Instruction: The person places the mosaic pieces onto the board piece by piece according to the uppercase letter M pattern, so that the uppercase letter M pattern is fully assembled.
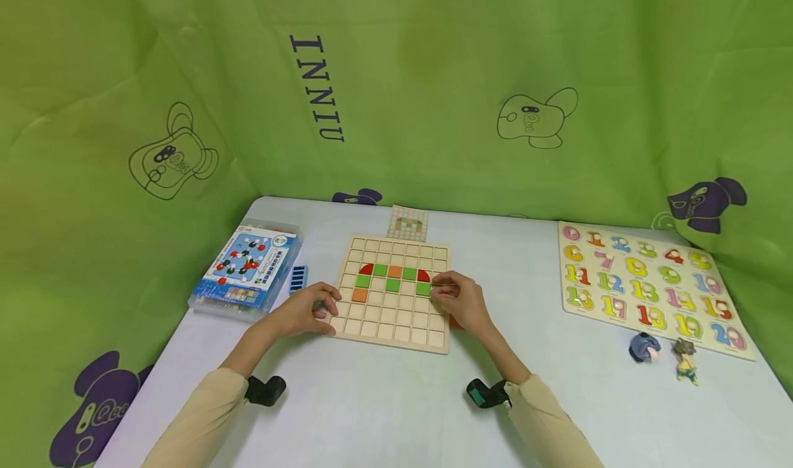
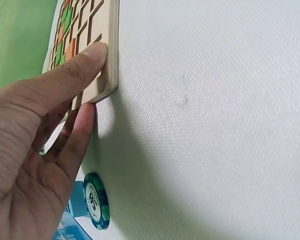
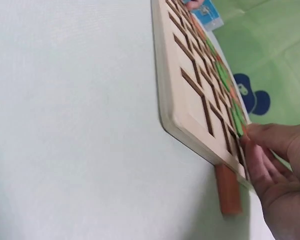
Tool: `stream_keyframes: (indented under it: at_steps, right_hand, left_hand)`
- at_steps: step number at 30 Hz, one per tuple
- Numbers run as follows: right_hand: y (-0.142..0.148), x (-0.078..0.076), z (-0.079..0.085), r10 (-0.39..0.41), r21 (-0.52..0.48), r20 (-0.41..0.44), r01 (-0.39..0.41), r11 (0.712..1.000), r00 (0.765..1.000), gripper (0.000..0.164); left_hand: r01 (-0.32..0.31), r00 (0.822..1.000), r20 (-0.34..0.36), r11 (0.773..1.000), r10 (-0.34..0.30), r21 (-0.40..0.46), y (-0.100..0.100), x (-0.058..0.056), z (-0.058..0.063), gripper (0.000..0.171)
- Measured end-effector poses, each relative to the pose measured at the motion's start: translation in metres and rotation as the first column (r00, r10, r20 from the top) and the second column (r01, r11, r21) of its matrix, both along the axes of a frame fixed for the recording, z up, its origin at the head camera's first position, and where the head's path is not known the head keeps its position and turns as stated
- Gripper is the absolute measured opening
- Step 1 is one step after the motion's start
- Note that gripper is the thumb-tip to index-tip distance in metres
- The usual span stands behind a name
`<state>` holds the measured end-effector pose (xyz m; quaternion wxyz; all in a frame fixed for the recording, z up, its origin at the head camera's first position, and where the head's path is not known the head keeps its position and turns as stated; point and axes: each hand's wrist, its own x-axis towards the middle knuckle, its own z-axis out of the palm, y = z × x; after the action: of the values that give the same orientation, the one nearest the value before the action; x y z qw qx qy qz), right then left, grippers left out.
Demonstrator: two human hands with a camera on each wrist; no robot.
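Note:
A wooden grid board (image 1: 385,320) with red, green and orange tiles in some of its squares lies on the table. My left hand (image 1: 310,309) grips its front left corner, the thumb (image 2: 92,59) on the top face and a finger against the side. Over the board's right edge, thumb and fingertips of my right hand (image 1: 461,303) pinch together beside the green tile (image 1: 423,288). A sliver of orange, seemingly a small tile (image 3: 244,129), shows at those fingertips; the rest is hidden. An orange-red block (image 3: 228,190) sticks out at the board's right side.
Behind the board is a pattern card (image 1: 408,223). To the left are a boxed set (image 1: 244,268), a blue striped piece (image 1: 299,279) and a round chip (image 2: 96,201). A number puzzle board (image 1: 657,285) and two figurines, one blue (image 1: 644,347), stand at right.

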<state>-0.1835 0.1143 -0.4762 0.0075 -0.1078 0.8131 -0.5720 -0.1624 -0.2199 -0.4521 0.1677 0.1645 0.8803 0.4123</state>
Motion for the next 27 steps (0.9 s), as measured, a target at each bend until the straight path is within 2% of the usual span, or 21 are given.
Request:
stream_keyframes:
  at_steps: [2, 8, 14, 17, 27]
  right_hand:
    - [0.006, 0.002, 0.001, 0.005, -0.009, 0.003, -0.005, 1.0, 1.0, 0.026]
    - [0.031, 0.011, 0.005, 0.013, 0.044, -0.007, -0.013, 0.999, 1.0, 0.027]
    - [0.058, 0.028, 0.002, 0.11, 0.163, 0.044, -0.116, 0.98, 0.993, 0.039]
    - [0.065, 0.035, 0.0, 0.147, 0.197, 0.031, -0.151, 0.969, 0.989, 0.041]
    - [0.06, 0.042, -0.014, 0.082, 0.133, -0.026, -0.078, 0.988, 0.996, 0.032]
  left_hand:
    - [0.001, 1.0, 0.001, 1.0, -0.001, 0.002, 0.0, 0.0, 0.0, 0.026]
    - [0.001, 1.0, -0.001, 1.0, -0.001, 0.003, 0.001, 0.001, 0.001, 0.026]
    - [0.01, 1.0, -0.008, 1.0, -0.01, 0.013, -0.001, 0.001, 0.0, 0.026]
    - [0.011, 1.0, -0.012, 1.0, -0.011, 0.016, -0.002, 0.001, 0.0, 0.026]
    - [0.023, 1.0, -0.014, 0.999, -0.023, 0.022, -0.001, 0.0, -0.002, 0.025]
